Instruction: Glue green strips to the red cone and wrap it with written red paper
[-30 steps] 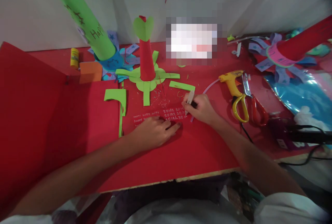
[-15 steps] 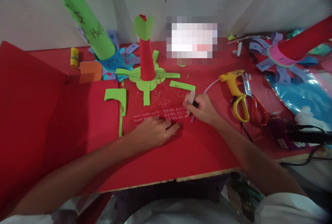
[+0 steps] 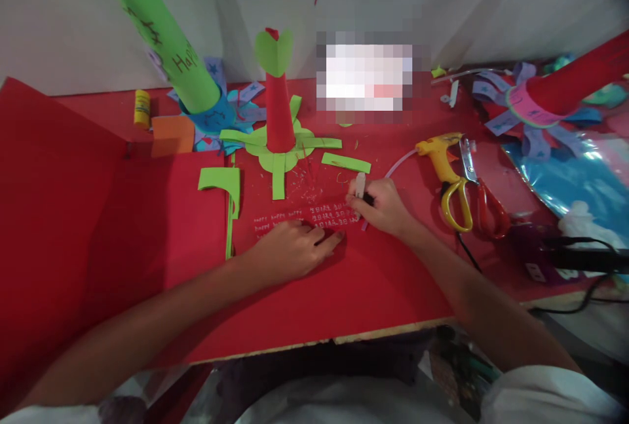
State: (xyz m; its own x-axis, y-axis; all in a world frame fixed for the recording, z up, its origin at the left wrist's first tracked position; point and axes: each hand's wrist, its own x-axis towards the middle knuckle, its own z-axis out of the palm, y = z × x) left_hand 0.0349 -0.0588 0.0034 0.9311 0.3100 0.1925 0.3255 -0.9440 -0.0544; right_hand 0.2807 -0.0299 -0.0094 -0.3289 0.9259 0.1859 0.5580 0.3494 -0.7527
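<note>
My right hand [image 3: 381, 204] grips a white pen [image 3: 360, 187], its tip down at the end of a line of white writing [image 3: 327, 215] on the red surface [image 3: 314, 299]. Rows of small letters and characters run leftward from the pen. My left hand [image 3: 295, 247] lies flat over the lower left part of the writing, fingers stretched toward the pen. Just above the right hand is a green paper strip [image 3: 346, 162]. Beyond the writing stands a red paper cone [image 3: 280, 116] on a green flower-shaped base [image 3: 260, 158], with a green heart [image 3: 273, 52] at its top.
On the right lie a yellow glue gun [image 3: 437, 149], scissors [image 3: 466, 194] and a blue plastic packet [image 3: 550, 175]. At the left are a tall green paper tube [image 3: 167, 44], a glue stick [image 3: 142, 109], orange paper [image 3: 171, 135] and a green paper offcut [image 3: 221, 180].
The pen is slightly more upright and has shifted a little to the left with my right hand. My left hand stays in place.
</note>
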